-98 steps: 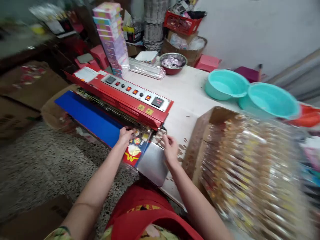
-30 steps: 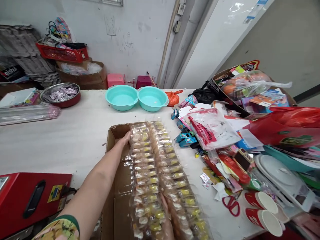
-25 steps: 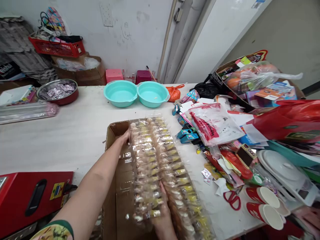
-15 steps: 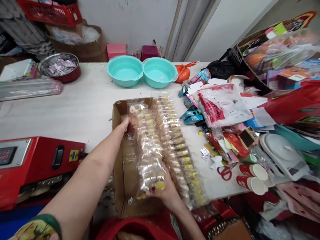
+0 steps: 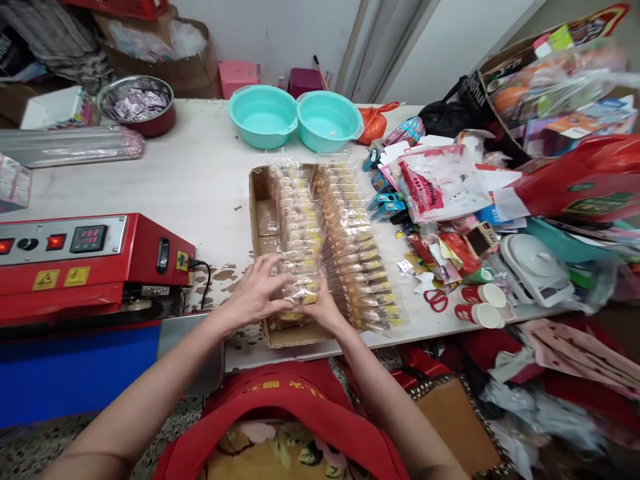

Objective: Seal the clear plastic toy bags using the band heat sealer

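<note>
A long row of clear-wrapped packets (image 5: 295,220) with pale and yellow pieces inside stands in a brown cardboard box (image 5: 261,212). Across the near left end of this row lies my left hand (image 5: 257,288), its fingers spread and touching the wrappers. My right hand (image 5: 324,307) is closed around the row's near right corner, thumb up along the side and fingers at the front. A second row of similar packets (image 5: 357,260) leans along the box's right side and reaches past it over the table. What the packets contain cannot be made out exactly.
At left stands a red machine (image 5: 150,260) with lit switches and a blue belt (image 5: 75,373). Two turquoise basins (image 5: 263,120) are at the back. Scissors (image 5: 436,301), paper cups (image 5: 477,315), a white scale (image 5: 537,267) and bags crowd the right.
My left hand has moved from the row's far left side back to its near end. My right hand stays at the near end. The view has shifted, showing more of the red machine.
</note>
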The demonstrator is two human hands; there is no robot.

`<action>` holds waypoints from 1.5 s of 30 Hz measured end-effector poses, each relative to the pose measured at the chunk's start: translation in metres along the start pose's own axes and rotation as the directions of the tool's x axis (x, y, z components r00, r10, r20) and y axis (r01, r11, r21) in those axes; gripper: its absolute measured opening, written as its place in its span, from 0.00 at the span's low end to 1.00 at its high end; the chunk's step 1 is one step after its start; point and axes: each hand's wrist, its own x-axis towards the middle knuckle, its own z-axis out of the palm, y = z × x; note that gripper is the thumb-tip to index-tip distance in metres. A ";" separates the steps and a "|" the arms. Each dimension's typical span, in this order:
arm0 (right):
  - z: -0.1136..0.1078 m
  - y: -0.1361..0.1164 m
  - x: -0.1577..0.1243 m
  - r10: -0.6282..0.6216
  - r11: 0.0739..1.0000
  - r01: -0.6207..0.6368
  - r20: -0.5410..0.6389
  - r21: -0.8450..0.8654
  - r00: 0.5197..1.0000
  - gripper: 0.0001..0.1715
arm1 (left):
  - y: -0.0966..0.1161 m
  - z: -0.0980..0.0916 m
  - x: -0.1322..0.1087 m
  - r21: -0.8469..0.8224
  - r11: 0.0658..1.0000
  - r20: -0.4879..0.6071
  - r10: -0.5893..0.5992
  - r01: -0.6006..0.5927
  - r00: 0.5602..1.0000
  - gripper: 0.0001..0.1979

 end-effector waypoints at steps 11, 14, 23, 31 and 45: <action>-0.035 -0.099 0.005 -0.552 0.524 0.655 0.369 -0.545 0.748 0.14 | -0.012 -0.019 -0.011 -0.243 0.969 -0.004 0.051 -0.051 0.999 0.09; -0.036 -0.143 0.005 -0.517 0.645 0.639 0.375 -0.420 0.769 0.14 | 0.000 -0.034 -0.012 -0.583 0.811 0.004 -0.054 0.046 0.999 0.08; 0.026 -0.218 -0.002 -0.450 0.884 0.465 0.174 -0.057 0.876 0.12 | 0.033 -0.068 -0.023 -0.939 0.341 -0.219 -0.511 -0.038 0.831 0.16; 0.102 -0.195 -0.010 -0.263 0.964 0.266 0.285 0.029 0.922 0.16 | 0.011 -0.076 -0.091 -0.915 0.399 -0.369 -0.776 -0.055 0.512 0.15; 0.242 -0.072 -0.002 0.197 0.949 -0.276 0.398 0.153 0.896 0.28 | -0.092 -0.038 -0.205 -1.000 -0.023 0.024 -0.966 0.007 0.259 0.23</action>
